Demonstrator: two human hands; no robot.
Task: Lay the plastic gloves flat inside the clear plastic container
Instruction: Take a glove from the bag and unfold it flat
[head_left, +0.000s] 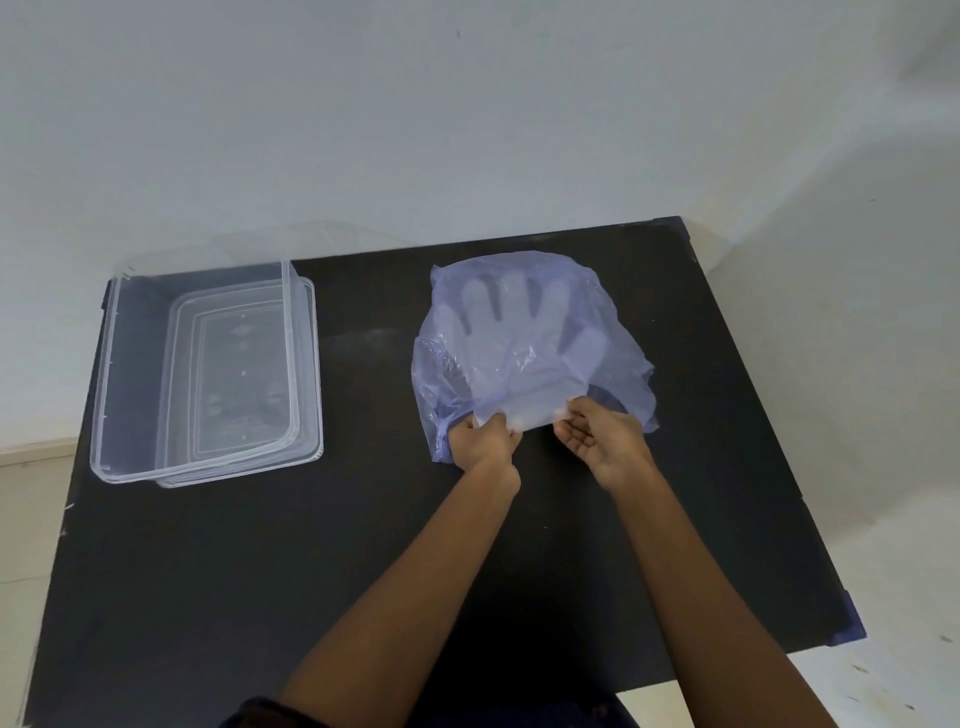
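Black matte table (363, 571) fills the centre and 6 o'clock, its far edge set against a plain pale wall (467, 104) at 12 o'clock. Light floor (883, 519) at 3 to 4 o'clock, lightly speckled. Beige strip at 9 o'clock. Soft, even light.

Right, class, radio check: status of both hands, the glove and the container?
Left hand and right hand pinching glove cuff. Glove flat on blue bag. Container open, left, apart. Path clear.
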